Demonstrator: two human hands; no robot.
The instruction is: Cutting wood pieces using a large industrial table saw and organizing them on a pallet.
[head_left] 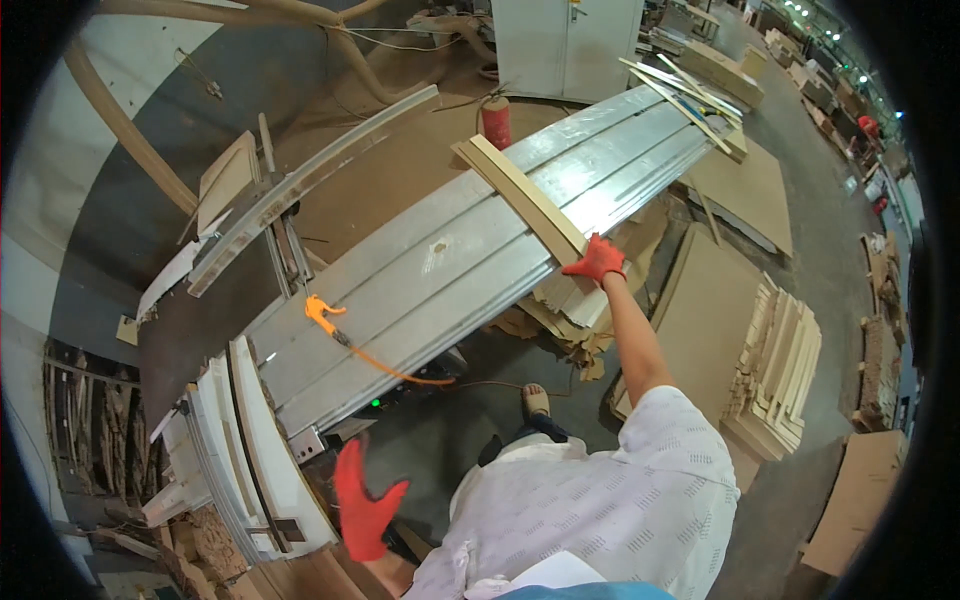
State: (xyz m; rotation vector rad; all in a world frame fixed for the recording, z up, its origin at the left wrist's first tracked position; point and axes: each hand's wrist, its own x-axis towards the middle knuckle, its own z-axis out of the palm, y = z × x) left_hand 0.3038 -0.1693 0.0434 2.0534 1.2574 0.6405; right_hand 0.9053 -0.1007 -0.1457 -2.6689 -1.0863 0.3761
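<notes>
My right hand (pixel 599 261), in a red glove, closes on the near end of some narrow wooden boards (pixel 522 198). These lie crosswise on a long grooved metal table (pixel 400 285); I cannot tell exactly how many there are. My left hand (pixel 364 503), also gloved in red, is held up at the lower left with thumb and fingers apart and nothing in it. It is near the table's near left end, beside a curved white machine part (pixel 285 440). An orange air blow gun (pixel 322 313) rests on the metal table, its orange hose running over the near edge.
Thin strips (pixel 690 100) lie on the table's far end. Stacked boards (pixel 775 365) and large flat panels (pixel 705 310) stand on the right. A red cylinder (pixel 496 122) is behind the table. A raised metal rail (pixel 310 185) spans the left side; a cardboard box (pixel 855 500) sits lower right.
</notes>
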